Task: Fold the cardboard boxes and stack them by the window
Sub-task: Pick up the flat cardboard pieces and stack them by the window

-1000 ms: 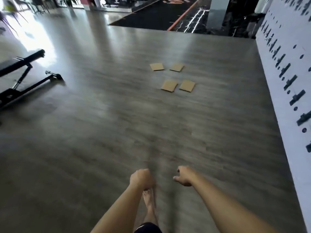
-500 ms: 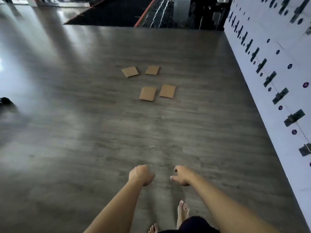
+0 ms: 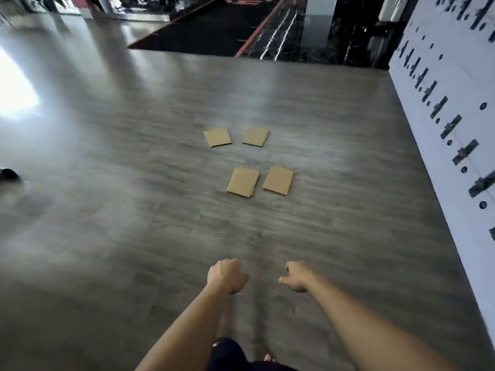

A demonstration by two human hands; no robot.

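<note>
Since the earlier frames the four flat cardboard pieces have drawn nearer and sit larger in the head view, so the person has walked toward them; both arms are still stretched forward and the hands have not changed shape.

In the head view, the left hand is loosely curled and holds nothing. The right hand is also empty, its fingers hanging half bent with the thumb pointing toward the left hand. Both hover over bare wood-look floor.

The cardboard lies well ahead of both hands in two rows. The near-left piece is ahead of the left hand, with the near-right piece just beside it, apart by a narrow gap. Farther on are the far-left piece and the far-right piece. All four lie flat; the near-left one seems to show a doubled edge. A white wall with dark marks runs off to the right of the right hand. Bright glare falls far to the left of the left hand, which probably marks the window side.

The step in hand looks like the approach. To do it well, stop short of the near row, crouch, and take one piece by opposite edges with both hands so the creases open squarely.
</note>
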